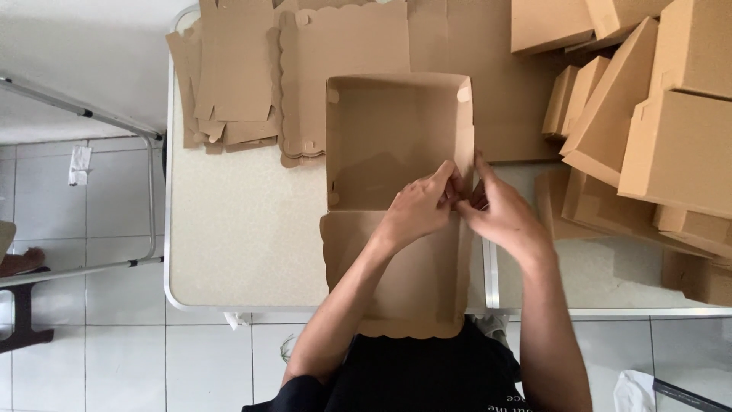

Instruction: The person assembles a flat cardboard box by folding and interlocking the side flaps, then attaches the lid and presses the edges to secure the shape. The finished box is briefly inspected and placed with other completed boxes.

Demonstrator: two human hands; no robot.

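A brown cardboard box stands half folded on the pale table, its tray walls raised and its scalloped lid flap lying flat toward me. My left hand pinches the near right corner of the tray, fingers on the side wall's tab. Just to the right, my right hand grips the same corner, its fingers touching the left hand's.
Flat unfolded box blanks lie stacked at the table's far left and centre. Several finished closed boxes are piled on the right. Tiled floor and a metal frame are to the left of the table edge.
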